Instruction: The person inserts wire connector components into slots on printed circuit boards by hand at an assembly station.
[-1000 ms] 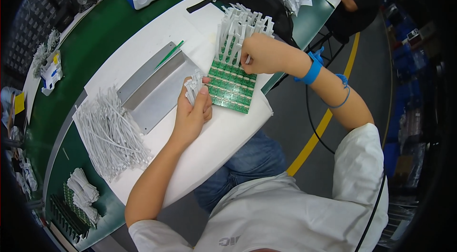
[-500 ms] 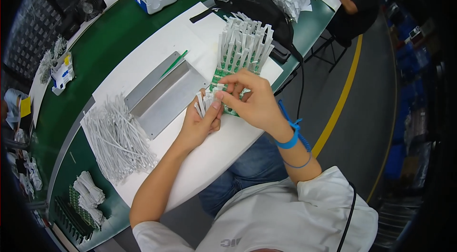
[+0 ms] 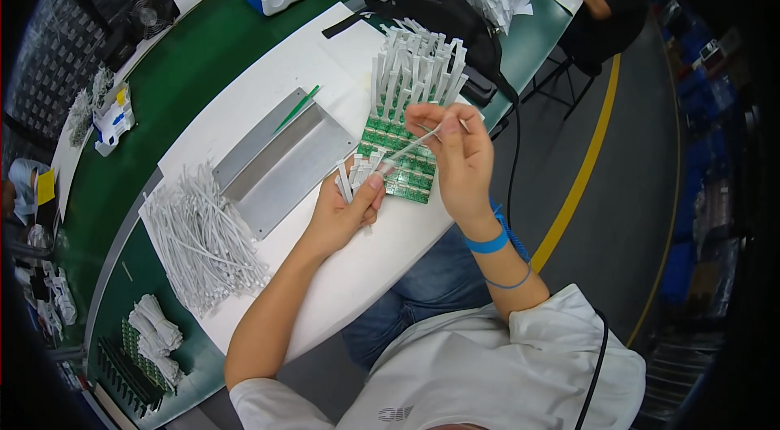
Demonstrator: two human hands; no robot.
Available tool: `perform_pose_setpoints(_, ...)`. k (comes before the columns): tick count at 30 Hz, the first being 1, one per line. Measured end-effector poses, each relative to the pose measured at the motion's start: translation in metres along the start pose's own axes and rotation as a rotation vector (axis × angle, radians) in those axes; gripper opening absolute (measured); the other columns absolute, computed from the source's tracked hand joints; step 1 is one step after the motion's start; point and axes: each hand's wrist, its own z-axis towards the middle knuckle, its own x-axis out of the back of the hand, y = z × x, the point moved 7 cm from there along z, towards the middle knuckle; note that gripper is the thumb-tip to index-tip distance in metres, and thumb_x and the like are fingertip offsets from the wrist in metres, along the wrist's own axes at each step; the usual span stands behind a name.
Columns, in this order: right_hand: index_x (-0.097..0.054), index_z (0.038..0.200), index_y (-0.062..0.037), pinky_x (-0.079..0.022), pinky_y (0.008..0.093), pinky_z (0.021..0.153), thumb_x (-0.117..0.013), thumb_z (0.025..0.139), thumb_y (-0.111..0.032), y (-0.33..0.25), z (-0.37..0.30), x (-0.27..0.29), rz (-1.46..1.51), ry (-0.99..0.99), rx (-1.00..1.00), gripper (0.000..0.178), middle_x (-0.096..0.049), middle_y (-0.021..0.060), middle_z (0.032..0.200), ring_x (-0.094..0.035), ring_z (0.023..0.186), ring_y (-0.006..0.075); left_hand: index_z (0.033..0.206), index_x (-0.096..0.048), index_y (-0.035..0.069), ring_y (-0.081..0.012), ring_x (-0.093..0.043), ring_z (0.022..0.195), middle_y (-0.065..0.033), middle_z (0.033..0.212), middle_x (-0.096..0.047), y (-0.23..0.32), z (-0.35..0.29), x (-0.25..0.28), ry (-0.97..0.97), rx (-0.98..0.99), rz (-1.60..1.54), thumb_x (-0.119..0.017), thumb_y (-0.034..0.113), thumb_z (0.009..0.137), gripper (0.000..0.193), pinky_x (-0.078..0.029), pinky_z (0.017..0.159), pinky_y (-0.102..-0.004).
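Observation:
My left hand (image 3: 348,209) is closed around a small bunch of white flat cables (image 3: 355,170), their ends poking up past the fingers. From that bunch a single white cable (image 3: 413,145) slants up to my right hand (image 3: 461,166), whose thumb and fingers pinch its upper end. Beneath and between both hands lies a green circuit board panel (image 3: 414,180), split into several small boards. On its far rows many white cables (image 3: 418,64) stand upright. A blue strap (image 3: 487,245) circles my right wrist.
Left of my hands lies a grey metal tray (image 3: 292,155) with a green stick (image 3: 297,109) across its rim. A pile of loose white cables (image 3: 203,239) is at the white board's left. A black bag (image 3: 435,11) sits behind. A co-worker (image 3: 613,7) sits far right.
My right hand has drawn away from the left, rightward and up, stretching one white cable between them. More of the circuit board panel shows. A white-and-blue holder on the green belt has shifted slightly right.

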Motion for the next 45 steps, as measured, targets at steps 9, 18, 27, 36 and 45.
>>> perform_pose_setpoints(9, -0.059, 0.128, 0.0018, -0.045, 0.0215, 0.059, -0.054, 0.104, -0.012, -0.024, 0.037, 0.016, -0.215, -0.362, -0.263, 0.028, -0.064, 0.0033, 0.077, -0.056, 0.064, 0.0078, 0.124, -0.055, 0.001, -0.0045, -0.032, 0.053, 0.0027, 0.071, -0.042, -0.009, 0.0, 0.007, 0.031, 0.004, 0.119, -0.052, 0.025, 0.107, 0.03, -0.028, 0.048, -0.0235)
perform_pose_setpoints(18, -0.07, 0.098, 0.0019, -0.049, 0.0285, 0.056, -0.065, 0.095, -0.009, 0.011, 0.045, 0.024, -1.004, -0.809, -0.417, 0.012, -0.071, 0.0055, 0.07, -0.062, 0.059, 0.0115, 0.118, -0.06, -0.001, -0.0022, -0.036, 0.05, 0.0044, 0.069, -0.044, -0.013, 0.006, 0.021, 0.1, -0.024, 0.071, -0.052, 0.033, 0.107, 0.036, -0.03, 0.046, -0.022)
perform_pose_setpoints(27, -0.072, 0.088, 0.0039, -0.056, 0.0333, 0.068, -0.069, 0.083, -0.009, 0.036, 0.07, 0.006, -1.201, -0.959, -0.052, 0.014, -0.073, 0.0142, 0.081, -0.073, 0.075, 0.0265, 0.119, -0.058, 0.0, -0.0033, -0.027, 0.053, 0.0065, 0.068, -0.036, -0.023, 0.018, 0.031, 0.101, 0.0, 0.085, -0.048, 0.026, 0.108, 0.03, -0.025, 0.048, -0.0233)
perform_pose_setpoints(36, -0.072, 0.091, 0.003, -0.058, 0.0368, 0.072, -0.07, 0.075, -0.012, 0.065, 0.081, -0.001, -1.401, -1.029, -0.149, 0.022, -0.073, 0.0162, 0.08, -0.073, 0.076, 0.0286, 0.115, -0.062, -0.002, -0.0022, -0.036, 0.049, 0.0052, 0.067, -0.045, -0.03, 0.027, 0.046, 0.086, -0.021, 0.059, -0.054, 0.034, 0.106, 0.037, -0.029, 0.045, -0.0222)
perform_pose_setpoints(45, -0.069, 0.084, 0.0003, -0.056, 0.0439, 0.07, -0.067, 0.075, -0.014, 0.072, 0.079, -0.014, -1.392, -1.112, -0.026, 0.017, -0.069, 0.0168, 0.077, -0.07, 0.078, 0.0355, 0.115, -0.063, -0.002, -0.0024, -0.037, 0.049, 0.0052, 0.066, -0.046, -0.029, 0.026, 0.057, 0.096, -0.015, 0.054, -0.055, 0.031, 0.106, 0.035, -0.029, 0.045, -0.022)
